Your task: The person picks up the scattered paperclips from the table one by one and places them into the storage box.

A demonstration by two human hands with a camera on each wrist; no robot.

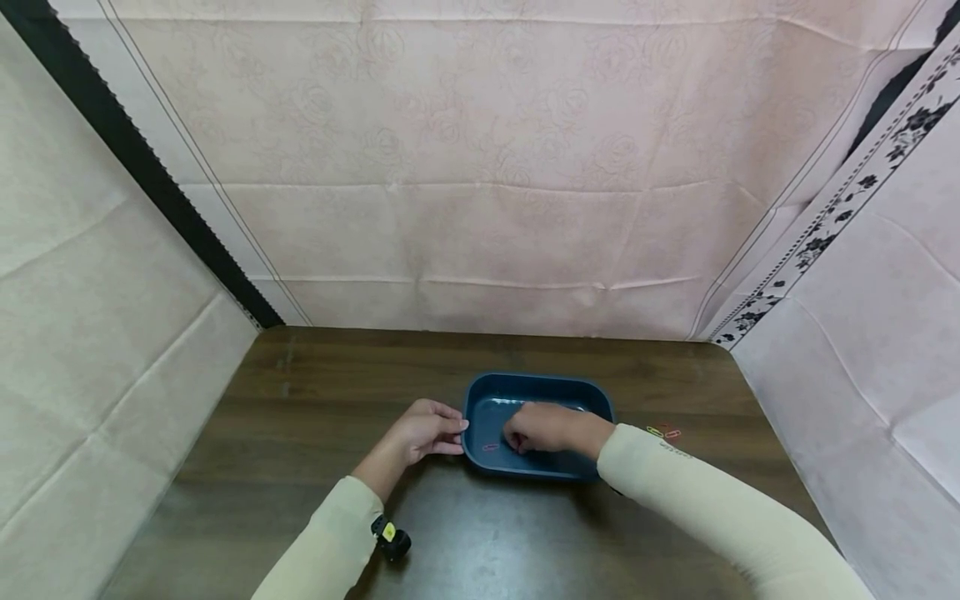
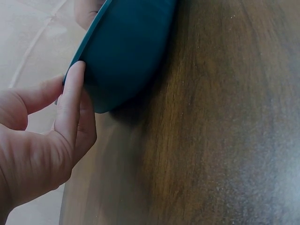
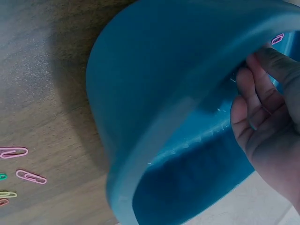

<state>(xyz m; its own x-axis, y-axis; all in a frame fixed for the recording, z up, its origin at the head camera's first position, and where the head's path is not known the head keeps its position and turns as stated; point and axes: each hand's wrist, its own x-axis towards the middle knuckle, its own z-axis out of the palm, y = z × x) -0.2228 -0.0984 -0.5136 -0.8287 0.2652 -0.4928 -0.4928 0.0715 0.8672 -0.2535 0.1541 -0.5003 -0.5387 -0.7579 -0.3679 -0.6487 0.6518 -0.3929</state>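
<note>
A blue plastic tray (image 1: 536, 477) lies on the wooden table. My left hand (image 1: 426, 429) pinches its left rim between thumb and fingers; in the left wrist view the fingers (image 2: 73, 93) press the tray's outer wall (image 2: 129, 51). Inside the tray is my right hand (image 1: 547, 427), fingers curled and pointing down at the floor of it. In the right wrist view the rim hides the tips of the right hand (image 3: 274, 108), so whether they pinch anything is unclear. Just beyond those fingertips a pink paper clip (image 3: 277, 39) rests in the tray.
Right of the tray, several coloured paper clips lie on the table (image 1: 337, 467), among them a yellow one (image 1: 655, 432) and a red one (image 1: 672, 434). The right wrist view shows a pink clip (image 3: 31, 176) there too. Pale patterned cloth (image 1: 480, 233) hangs behind the table and at both sides.
</note>
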